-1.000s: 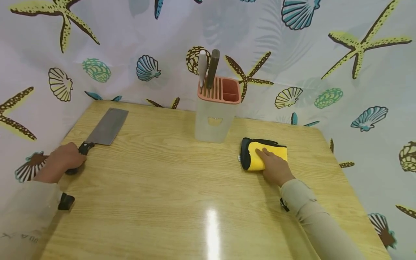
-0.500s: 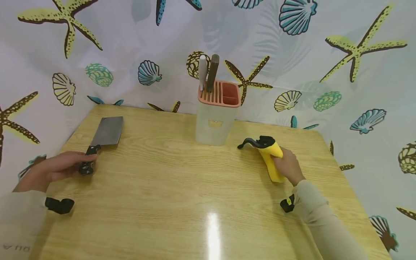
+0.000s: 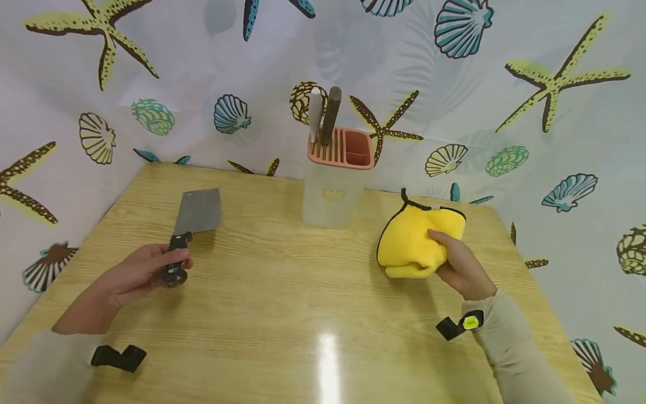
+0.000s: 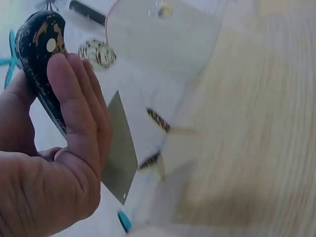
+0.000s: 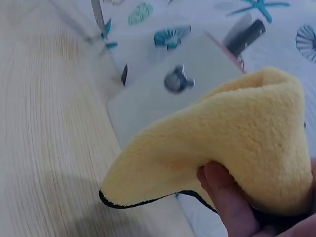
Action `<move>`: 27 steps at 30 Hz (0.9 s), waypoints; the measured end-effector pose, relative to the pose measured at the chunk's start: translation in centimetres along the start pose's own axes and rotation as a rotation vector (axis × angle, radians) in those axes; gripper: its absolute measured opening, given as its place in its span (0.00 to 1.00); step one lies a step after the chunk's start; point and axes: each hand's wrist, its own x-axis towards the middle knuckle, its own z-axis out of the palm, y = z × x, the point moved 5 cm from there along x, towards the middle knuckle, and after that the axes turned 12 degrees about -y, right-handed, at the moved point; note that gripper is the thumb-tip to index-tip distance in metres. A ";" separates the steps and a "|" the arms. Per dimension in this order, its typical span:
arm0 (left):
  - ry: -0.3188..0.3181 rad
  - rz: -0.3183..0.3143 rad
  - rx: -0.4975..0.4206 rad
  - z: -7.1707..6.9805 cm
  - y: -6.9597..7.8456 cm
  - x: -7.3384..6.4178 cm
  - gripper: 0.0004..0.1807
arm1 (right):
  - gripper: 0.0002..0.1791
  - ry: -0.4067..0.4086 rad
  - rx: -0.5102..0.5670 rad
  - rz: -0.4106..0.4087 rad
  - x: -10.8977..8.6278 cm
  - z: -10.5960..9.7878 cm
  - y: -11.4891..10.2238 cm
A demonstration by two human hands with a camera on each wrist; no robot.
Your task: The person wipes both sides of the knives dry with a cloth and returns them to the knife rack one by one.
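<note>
At the left of the head view, my left hand (image 3: 143,269) grips a cleaver (image 3: 199,210) by its worn black handle, the broad blade pointing away and held above the table. The left wrist view shows the fingers curled round that handle (image 4: 42,49), with part of the blade (image 4: 121,153) behind them. My right hand (image 3: 461,264) pinches a folded yellow cloth (image 3: 416,241) with dark edging, lifted over the table's right side. In the right wrist view, fingers press into the fuzzy cloth (image 5: 222,133), which hides part of the hand.
A whitish knife holder (image 3: 330,196) with a pink slotted top stands at the table's back middle. One light-handled knife (image 3: 315,112) and one dark-handled knife (image 3: 330,115) stick up from it. A wooden table (image 3: 272,303) runs back to a shell-patterned curtain (image 3: 272,67).
My left hand has raised the cleaver off the table and moved it right. My right hand, first resting on the folded cloth, has picked it up and turned it.
</note>
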 end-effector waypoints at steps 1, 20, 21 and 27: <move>-0.003 0.001 0.043 0.9 0.2 0.1 0.11 | 0.15 -0.026 -0.013 -0.014 -0.1 0.7 -0.2; -0.153 0.152 0.316 14.2 1.7 4.2 0.27 | 0.16 0.044 -0.851 -0.397 -1.4 16.5 -4.8; -0.161 0.157 0.331 14.5 1.6 4.4 0.27 | 0.13 0.037 -0.933 -0.449 -1.6 17.7 -4.6; -0.244 0.229 0.372 15.8 1.9 4.9 0.26 | 0.34 -0.194 -1.421 -0.512 -2.8 24.1 -0.1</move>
